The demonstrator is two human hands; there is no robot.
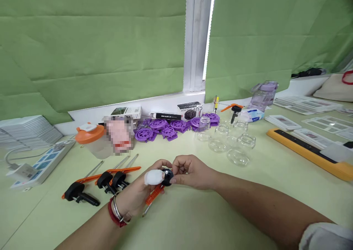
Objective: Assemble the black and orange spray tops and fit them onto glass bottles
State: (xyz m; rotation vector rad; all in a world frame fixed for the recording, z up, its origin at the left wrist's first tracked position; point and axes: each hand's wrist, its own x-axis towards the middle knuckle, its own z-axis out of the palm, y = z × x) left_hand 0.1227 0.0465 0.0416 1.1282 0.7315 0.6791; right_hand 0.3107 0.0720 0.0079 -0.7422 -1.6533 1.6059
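My left hand (138, 194) grips a pump dispenser head (167, 177) with a black cap, an orange lever and a thin metal tube that slants down below my palm. A white bandage wraps one finger of that hand. My right hand (190, 172) meets it from the right and pinches the black cap between thumb and fingertips. Both hands hover just above the pale green table (198, 220), near its middle front.
Several more pump heads (104, 180) lie left of my hands. Several clear glass jars (234, 147) stand behind right, purple plastic discs (162, 128) and small boxes along the sill. An orange-lidded jug (92, 139), a power strip (41, 167) and an orange-edged tool (309, 148) flank them.
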